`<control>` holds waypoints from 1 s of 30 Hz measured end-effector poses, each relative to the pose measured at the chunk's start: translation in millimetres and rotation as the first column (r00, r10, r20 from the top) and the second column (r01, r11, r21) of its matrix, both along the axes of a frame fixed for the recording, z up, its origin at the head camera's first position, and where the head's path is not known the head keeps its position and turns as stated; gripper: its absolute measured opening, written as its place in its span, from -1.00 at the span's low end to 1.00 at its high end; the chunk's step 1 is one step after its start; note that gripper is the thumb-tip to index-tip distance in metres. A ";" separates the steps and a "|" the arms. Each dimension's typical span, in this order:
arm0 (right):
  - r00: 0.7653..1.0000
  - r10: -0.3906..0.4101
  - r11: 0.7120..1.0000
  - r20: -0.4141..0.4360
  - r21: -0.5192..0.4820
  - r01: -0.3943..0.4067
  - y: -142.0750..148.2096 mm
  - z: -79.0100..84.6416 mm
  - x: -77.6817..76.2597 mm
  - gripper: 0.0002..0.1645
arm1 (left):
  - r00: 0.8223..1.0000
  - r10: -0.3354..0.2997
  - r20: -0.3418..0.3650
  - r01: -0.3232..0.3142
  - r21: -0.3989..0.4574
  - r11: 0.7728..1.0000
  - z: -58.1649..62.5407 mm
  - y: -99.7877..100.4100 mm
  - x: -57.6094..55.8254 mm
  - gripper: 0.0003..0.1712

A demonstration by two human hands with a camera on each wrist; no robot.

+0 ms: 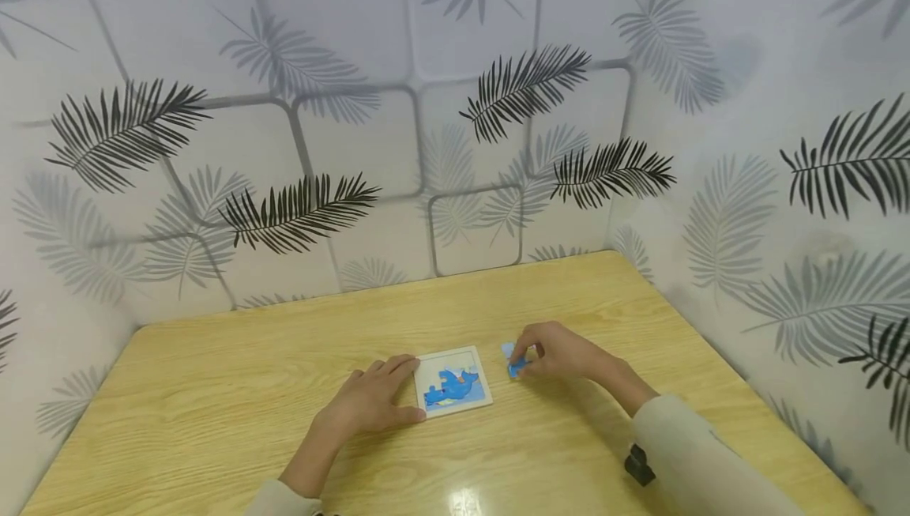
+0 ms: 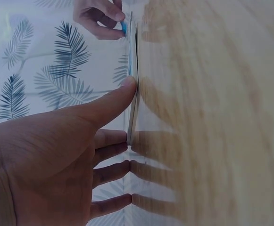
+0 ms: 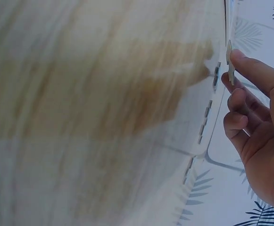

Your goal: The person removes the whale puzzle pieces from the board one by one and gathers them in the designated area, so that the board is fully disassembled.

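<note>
A white-framed jigsaw puzzle [image 1: 453, 382], partly filled with a blue cartoon figure, lies on the table; the upper part of its tray shows bare. My left hand [image 1: 373, 395] rests at its left side, thumb at the near corner and fingers stretched along the far corner and table. In the left wrist view the thumb touches the thin edge of the puzzle frame [image 2: 134, 108]. To the right of the frame, my right hand [image 1: 558, 352] pinches a blue puzzle piece [image 1: 517, 367] between thumb and index finger. The right wrist view shows that piece [image 3: 230, 66] nearly edge-on.
The wood-grain table [image 1: 270, 374] meets a leaf-patterned wall [image 1: 384, 145] at the back and another on the right. A small black device [image 1: 639, 465] sits at the right sleeve [image 1: 700, 453].
</note>
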State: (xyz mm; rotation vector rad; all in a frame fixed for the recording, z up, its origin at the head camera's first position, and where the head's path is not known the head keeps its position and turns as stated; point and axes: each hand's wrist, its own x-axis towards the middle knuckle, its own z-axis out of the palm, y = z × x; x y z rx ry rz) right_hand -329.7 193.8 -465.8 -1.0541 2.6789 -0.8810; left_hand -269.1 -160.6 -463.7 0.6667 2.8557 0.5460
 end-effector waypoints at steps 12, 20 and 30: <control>0.999 -0.026 0.999 0.036 0.019 0.025 -2.0 -7.2 2.8 -0.87 | 1.000 -0.002 -0.002 0.002 -0.011 1.000 0.9 -4.1 -0.4 -0.03; 0.999 0.030 0.992 0.014 -0.127 -0.028 -30.5 0.3 1.3 -0.77 | 1.000 -0.009 0.005 0.009 -0.021 1.000 4.6 -5.8 -3.0 -0.01; 0.996 0.071 0.997 0.048 -0.034 -0.070 -97.8 -8.0 7.0 -0.61 | 0.999 -0.016 0.028 0.016 -0.014 1.000 3.6 -5.3 -1.6 -0.01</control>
